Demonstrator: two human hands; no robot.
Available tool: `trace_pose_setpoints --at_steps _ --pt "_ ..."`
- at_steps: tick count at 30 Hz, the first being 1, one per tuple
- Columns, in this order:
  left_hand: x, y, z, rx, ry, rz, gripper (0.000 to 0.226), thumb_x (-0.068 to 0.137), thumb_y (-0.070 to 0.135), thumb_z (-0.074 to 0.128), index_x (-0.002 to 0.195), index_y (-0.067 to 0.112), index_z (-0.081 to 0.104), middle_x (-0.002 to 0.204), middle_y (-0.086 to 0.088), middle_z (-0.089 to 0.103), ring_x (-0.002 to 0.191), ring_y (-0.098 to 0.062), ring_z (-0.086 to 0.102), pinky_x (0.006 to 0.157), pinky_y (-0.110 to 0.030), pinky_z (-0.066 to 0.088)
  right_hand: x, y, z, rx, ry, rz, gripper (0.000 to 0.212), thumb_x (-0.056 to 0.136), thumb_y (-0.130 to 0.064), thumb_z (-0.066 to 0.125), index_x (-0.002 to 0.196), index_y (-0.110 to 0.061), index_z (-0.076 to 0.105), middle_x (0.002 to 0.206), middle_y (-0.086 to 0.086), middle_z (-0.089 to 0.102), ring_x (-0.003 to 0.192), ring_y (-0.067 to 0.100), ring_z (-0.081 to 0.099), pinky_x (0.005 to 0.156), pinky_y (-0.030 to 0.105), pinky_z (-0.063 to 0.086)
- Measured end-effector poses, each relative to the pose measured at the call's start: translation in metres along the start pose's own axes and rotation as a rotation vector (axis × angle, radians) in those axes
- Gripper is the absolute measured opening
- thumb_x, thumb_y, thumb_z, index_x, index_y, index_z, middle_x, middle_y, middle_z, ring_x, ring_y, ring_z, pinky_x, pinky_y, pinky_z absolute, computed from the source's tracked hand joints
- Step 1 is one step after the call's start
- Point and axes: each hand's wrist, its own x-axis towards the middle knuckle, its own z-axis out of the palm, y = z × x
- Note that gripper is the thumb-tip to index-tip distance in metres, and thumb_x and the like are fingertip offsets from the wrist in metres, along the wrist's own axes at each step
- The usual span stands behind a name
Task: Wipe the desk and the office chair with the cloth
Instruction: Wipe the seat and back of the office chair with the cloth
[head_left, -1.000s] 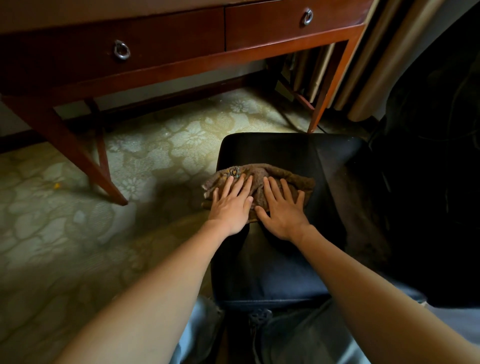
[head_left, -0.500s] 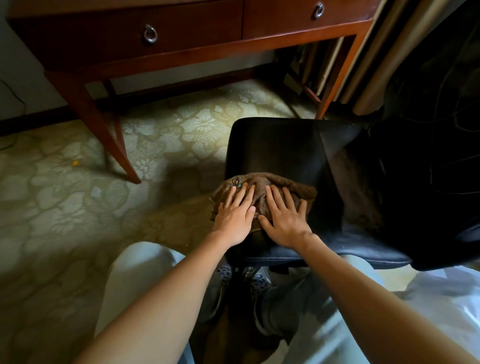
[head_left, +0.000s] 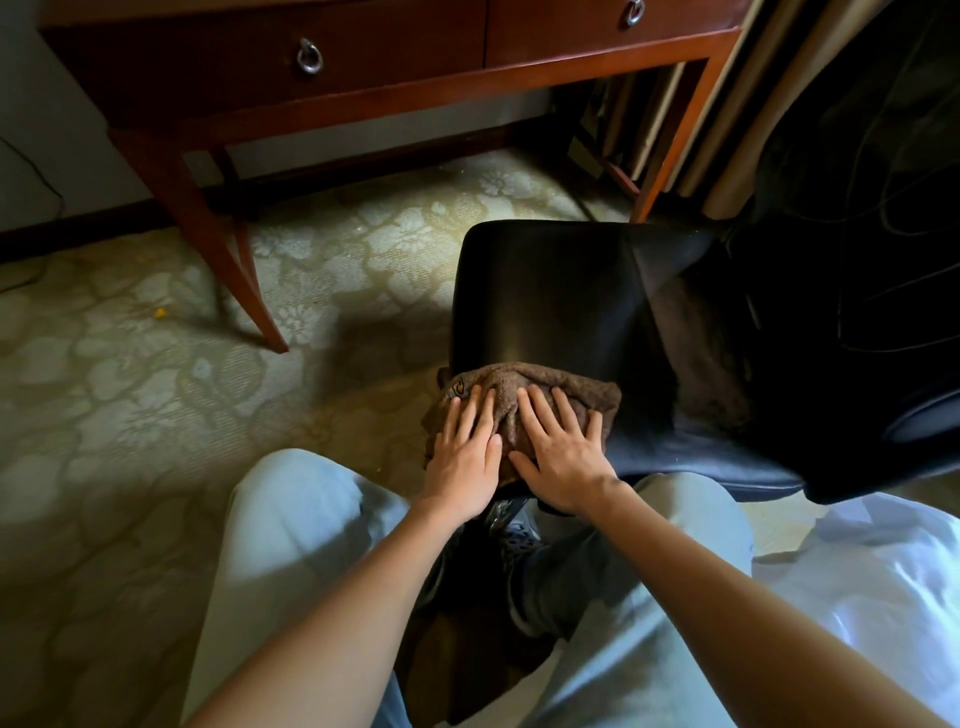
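Observation:
A brown fluffy cloth (head_left: 545, 387) lies bunched on the near left corner of the black leather office chair seat (head_left: 550, 296). My left hand (head_left: 462, 452) presses flat on the cloth's left part, fingers straight and together. Beside it my right hand (head_left: 563, 447) presses flat on the cloth's right part, fingers spread. The chair's dark backrest (head_left: 857, 234) rises at the right. The reddish wooden desk (head_left: 395, 88) with two ring-pull drawers stands at the top, beyond the chair.
Patterned beige carpet (head_left: 130, 389) covers the floor on the left. A slanted desk leg (head_left: 208, 244) stands left of the chair. My knees in light trousers (head_left: 296, 525) sit just below the seat's edge. Curtains (head_left: 727, 104) hang at the upper right.
Both hands have drawn the cloth back across the seat, from its middle to the near edge. The view has pulled back and my knees have come into sight.

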Motion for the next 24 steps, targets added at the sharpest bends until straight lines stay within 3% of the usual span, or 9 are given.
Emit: trace_pose_setpoints --at_steps 4,10,17,24 --pt "-0.015 -0.002 0.008 -0.024 0.033 0.005 0.057 0.109 0.036 0.019 0.159 0.029 -0.006 0.167 0.008 -0.013 0.153 -0.015 -0.015 0.121 -0.037 0.0 -0.012 -0.004 0.005 -0.025 -0.005 -0.018 0.077 0.104 -0.051 0.033 0.159 -0.026 -0.014 0.168 -0.002 -0.016 0.154 0.027 -0.015 0.118 0.065 0.001" --pt "-0.035 -0.007 0.021 -0.051 0.031 -0.008 0.059 0.109 0.037 0.022 0.16 0.03 -0.007 0.167 0.01 -0.015 0.154 -0.016 -0.014 0.121 -0.04 0.018 -0.028 -0.006 0.013 -0.072 -0.008 -0.056 0.078 0.104 -0.052 0.033 0.158 -0.026 -0.016 0.168 -0.002 -0.015 0.154 0.029 -0.013 0.119 0.064 0.006" --pt "-0.054 -0.006 0.034 -0.085 0.092 0.014 0.063 0.108 0.033 0.032 0.16 0.025 -0.004 0.169 0.0 -0.002 0.155 -0.023 -0.005 0.125 -0.041 0.018 -0.041 0.001 0.017 -0.092 -0.017 -0.11 0.08 0.102 -0.053 0.035 0.158 -0.027 -0.015 0.168 -0.003 -0.015 0.154 0.028 -0.012 0.12 0.064 0.007" --pt "-0.033 -0.009 0.012 -0.104 0.114 -0.011 0.061 0.108 0.031 0.031 0.16 0.026 0.0 0.168 0.007 -0.004 0.155 -0.018 -0.006 0.119 -0.029 0.0 -0.021 0.003 0.0 -0.007 -0.033 -0.127 0.078 0.102 -0.054 0.037 0.159 -0.034 -0.012 0.167 -0.01 -0.013 0.154 0.023 -0.012 0.118 0.065 0.002"
